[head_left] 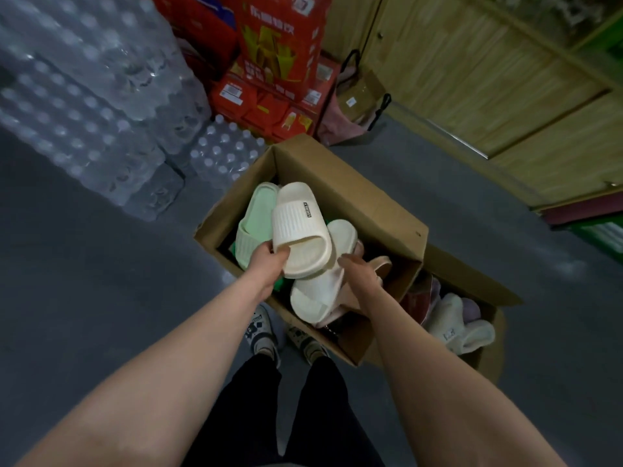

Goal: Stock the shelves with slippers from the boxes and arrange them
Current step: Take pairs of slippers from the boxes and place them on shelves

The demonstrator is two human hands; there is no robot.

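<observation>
Slippers (340, 237) sit almost all in their cartons, so stocking looks barely begun, and no shelf holding any shows here; the big open cardboard box (354, 197) on the floor holds a loose heap: a pale green slipper (253, 220) at its left side, a lower cream slipper (313, 298) in the middle, pinkish ones (381, 264) to the right; the smaller box (472, 274) just beside it on the right holds fluffy white and lilac pairs (451, 318); the left hand (268, 261) pinches the heel end of a cream slipper (298, 227), held above the heap; the right hand (360, 274) reaches in over the lower cream slipper, and whether its fingers grip anything I cannot tell
</observation>
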